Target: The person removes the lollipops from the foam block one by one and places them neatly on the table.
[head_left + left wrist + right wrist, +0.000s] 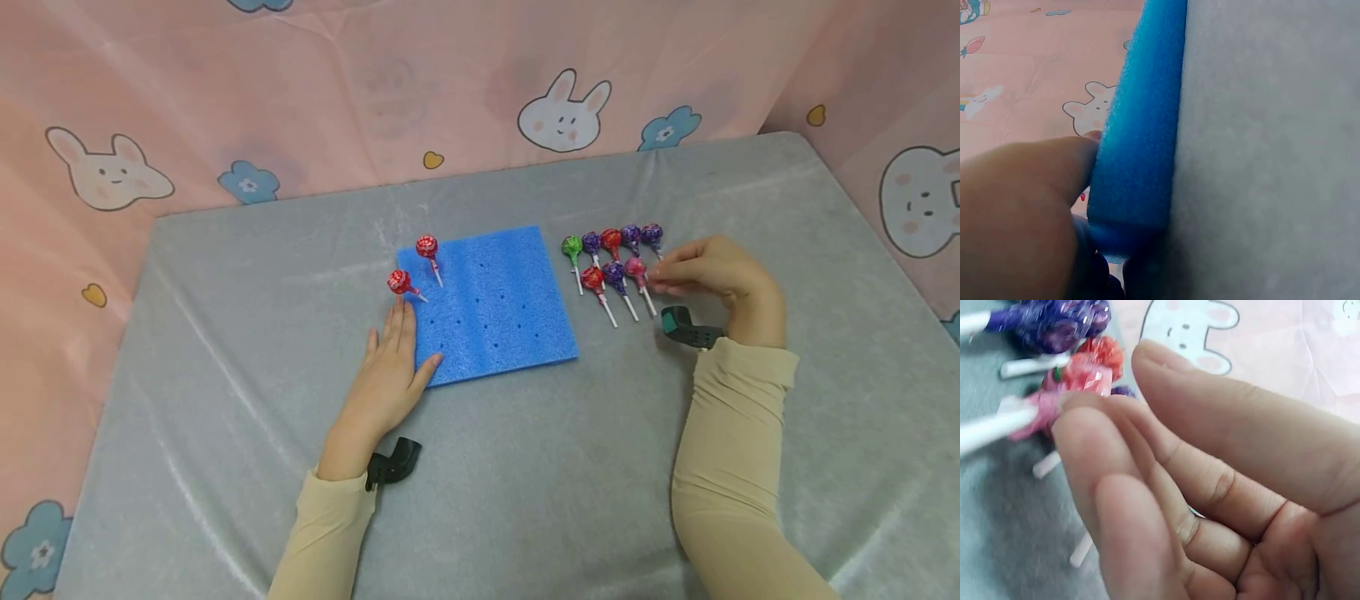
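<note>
A blue foam board (495,308) with small holes lies on the table. Two red lollipops (427,247) stand in it near its upper left corner, one of them leaning left. My left hand (386,371) rests along the board's left edge with straight fingers, its thumb (1054,162) touching the foam near the front corner. To the right, my right hand (712,271) is beside a pink lollipop (636,268). In the right wrist view its bent fingers (1094,440) are close to that wrapper, with the thumb apart from them; nothing shows between thumb and fingers.
Two rows of lollipops lie right of the board: a green one (572,246), several purple ones (614,273) and red ones (592,278). Grey cloth (540,467) covers the table. A pink curtain (337,92) with rabbits hangs behind it.
</note>
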The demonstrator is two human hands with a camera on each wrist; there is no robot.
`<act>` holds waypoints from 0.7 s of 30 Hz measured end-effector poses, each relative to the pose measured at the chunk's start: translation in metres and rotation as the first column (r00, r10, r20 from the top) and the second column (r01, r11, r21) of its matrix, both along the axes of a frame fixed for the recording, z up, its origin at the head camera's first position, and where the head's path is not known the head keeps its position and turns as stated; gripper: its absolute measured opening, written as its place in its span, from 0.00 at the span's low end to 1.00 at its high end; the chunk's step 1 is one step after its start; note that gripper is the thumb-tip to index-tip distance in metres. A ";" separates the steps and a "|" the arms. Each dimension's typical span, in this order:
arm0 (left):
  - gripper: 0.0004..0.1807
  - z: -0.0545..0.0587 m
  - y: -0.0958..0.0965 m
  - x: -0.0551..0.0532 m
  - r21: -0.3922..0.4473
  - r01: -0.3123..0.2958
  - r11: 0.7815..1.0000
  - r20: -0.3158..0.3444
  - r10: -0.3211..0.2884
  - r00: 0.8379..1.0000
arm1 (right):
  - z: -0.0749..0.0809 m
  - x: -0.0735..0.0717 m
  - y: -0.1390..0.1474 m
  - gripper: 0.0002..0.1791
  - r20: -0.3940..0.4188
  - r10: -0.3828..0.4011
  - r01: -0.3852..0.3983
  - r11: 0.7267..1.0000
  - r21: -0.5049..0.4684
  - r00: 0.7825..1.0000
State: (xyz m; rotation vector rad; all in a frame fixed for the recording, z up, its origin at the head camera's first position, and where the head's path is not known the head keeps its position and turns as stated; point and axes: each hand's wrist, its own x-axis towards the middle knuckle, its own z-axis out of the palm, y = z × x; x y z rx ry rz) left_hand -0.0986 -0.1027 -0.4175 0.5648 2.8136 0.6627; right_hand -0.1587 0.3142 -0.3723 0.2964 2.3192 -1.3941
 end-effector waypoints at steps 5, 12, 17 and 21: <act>0.41 0.000 0.000 0.000 -0.003 -0.001 1.000 0.000 0.001 1.000 | 0.004 -0.001 -0.006 0.09 -0.024 -0.003 0.002 0.999 -0.036 1.000; 0.41 -0.001 0.000 -0.001 -0.006 0.004 1.000 -0.005 -0.004 1.000 | 0.008 -0.005 -0.020 0.14 -0.076 0.010 -0.009 1.000 0.007 0.997; 0.41 -0.001 0.000 -0.001 -0.006 0.003 1.000 -0.004 -0.003 1.000 | 0.009 -0.008 -0.032 0.20 -0.154 0.012 -0.009 1.000 0.024 0.988; 0.42 -0.002 -0.001 -0.001 -0.003 -0.002 1.000 -0.006 0.002 1.000 | 0.009 -0.010 -0.044 0.21 -0.188 -0.001 0.002 1.000 0.002 0.982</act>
